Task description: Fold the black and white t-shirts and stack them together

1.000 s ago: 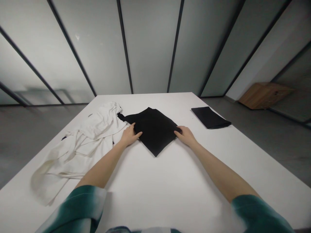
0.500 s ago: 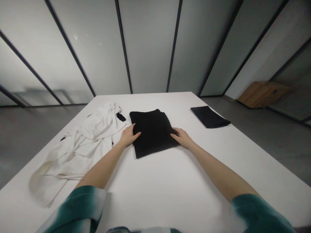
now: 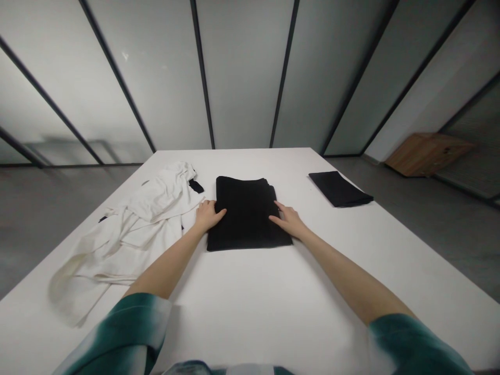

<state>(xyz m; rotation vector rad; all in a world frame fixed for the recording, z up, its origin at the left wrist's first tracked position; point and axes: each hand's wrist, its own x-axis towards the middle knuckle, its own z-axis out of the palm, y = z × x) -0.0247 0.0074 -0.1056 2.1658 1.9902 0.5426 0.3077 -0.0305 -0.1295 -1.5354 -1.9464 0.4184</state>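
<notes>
A folded black cloth (image 3: 246,216), possibly a garment, lies flat on the white table in front of me. My left hand (image 3: 208,214) grips its left edge, thumb on top and the other fingers along the side. On the opposite edge, my right hand (image 3: 288,219) has its thumb over the cloth, with the fingertips partly hidden at the side. The front edge of the cloth faces me and runs nearly level. Loose folds show at its far right corner.
Crumpled white cloth (image 3: 136,224) with small black patches covers the table's left side. A second folded black cloth (image 3: 339,188) lies near the right edge of the white table (image 3: 250,307). Beyond stand frosted panels (image 3: 242,73) and a wooden cabinet (image 3: 425,153).
Between my hands the black cloth has turned, so its slanted front edge is now nearly level with the table's far edge. Both hands stay at its sides.
</notes>
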